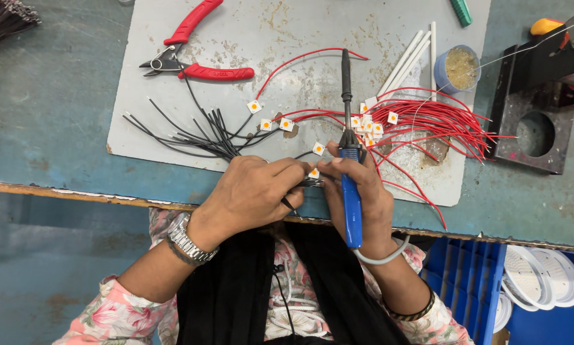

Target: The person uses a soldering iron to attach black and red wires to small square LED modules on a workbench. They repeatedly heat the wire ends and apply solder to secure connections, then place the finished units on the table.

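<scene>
— Worn teal worktop (50,108) with a stained grey mat (287,32) on it. What are the hands doing?

— The left hand (252,191) is closed in a pinch on a small white square chip with an orange centre (313,173), at the mat's near edge, with a thin black wire (289,204) running under the fingers. The right hand (357,185) is wrapped around the blue handle of a soldering iron (349,160), and its fingertips touch the chip as well.

— How would that chip handle?

— Light, stiff and tiny, I'd judge, and easy to drop; best taken by its edges, as it is now. The wires are limp. The iron should be held by the blue grip only.

— Counts?

— One iron, one pair of red-handled cutters (194,51). Four loose chips left of the iron besides the held one, and a cluster to its right too tangled in the red wires (434,121) to count. The black wires (191,131) are a bundle of a dozen or more. Four white tubes (411,57), as far as I can tell, lie beside a small blue pot (456,67).
</scene>
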`<act>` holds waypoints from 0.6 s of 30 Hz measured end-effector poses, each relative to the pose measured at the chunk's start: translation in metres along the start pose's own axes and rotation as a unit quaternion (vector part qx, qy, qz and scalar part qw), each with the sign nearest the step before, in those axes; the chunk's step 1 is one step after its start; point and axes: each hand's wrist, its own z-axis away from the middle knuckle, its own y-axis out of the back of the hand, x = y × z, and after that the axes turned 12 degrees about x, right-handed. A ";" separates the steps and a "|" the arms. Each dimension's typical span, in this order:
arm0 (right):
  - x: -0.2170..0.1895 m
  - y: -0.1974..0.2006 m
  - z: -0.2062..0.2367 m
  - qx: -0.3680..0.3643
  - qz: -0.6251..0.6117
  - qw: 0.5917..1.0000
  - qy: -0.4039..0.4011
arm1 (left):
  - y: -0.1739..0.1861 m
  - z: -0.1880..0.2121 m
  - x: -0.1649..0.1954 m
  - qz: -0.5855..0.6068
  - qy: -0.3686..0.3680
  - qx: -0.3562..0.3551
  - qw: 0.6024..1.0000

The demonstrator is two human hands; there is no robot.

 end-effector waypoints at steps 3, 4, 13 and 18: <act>0.001 0.000 0.002 0.011 -0.021 1.000 0.000 | -0.001 -0.001 0.000 0.004 -0.003 0.007 1.000; 0.001 0.000 0.003 0.017 -0.034 0.999 -0.002 | -0.001 -0.001 -0.001 0.004 -0.006 0.011 1.000; 0.012 0.047 0.027 0.125 -0.126 0.981 -0.079 | -0.001 -0.002 -0.001 0.005 -0.014 0.013 1.000; 0.023 0.082 0.040 0.223 -0.107 0.964 -0.101 | -0.001 -0.001 -0.002 0.006 -0.018 0.011 1.000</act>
